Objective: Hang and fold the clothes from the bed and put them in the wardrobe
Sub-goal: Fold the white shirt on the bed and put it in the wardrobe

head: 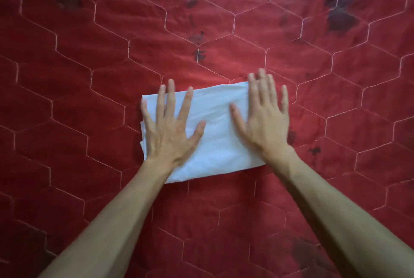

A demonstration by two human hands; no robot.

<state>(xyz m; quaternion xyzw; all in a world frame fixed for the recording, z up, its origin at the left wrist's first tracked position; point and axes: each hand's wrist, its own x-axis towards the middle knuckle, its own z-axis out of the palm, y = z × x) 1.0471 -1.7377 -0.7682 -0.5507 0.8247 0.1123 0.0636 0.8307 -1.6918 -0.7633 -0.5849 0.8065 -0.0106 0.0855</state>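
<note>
Red quilted bed [224, 19] w/ folded white cloth [215, 120]

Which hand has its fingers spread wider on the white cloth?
The left hand: its fingers fan apart over the left end of the white cloth, while the right hand has three fingers close together at the right end.

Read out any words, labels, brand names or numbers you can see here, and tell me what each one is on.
None: the folded white cloth under the left hand and right hand shows no label or print, and the red quilted bedcover bears only stitched hexagons and dark blotches.
</note>
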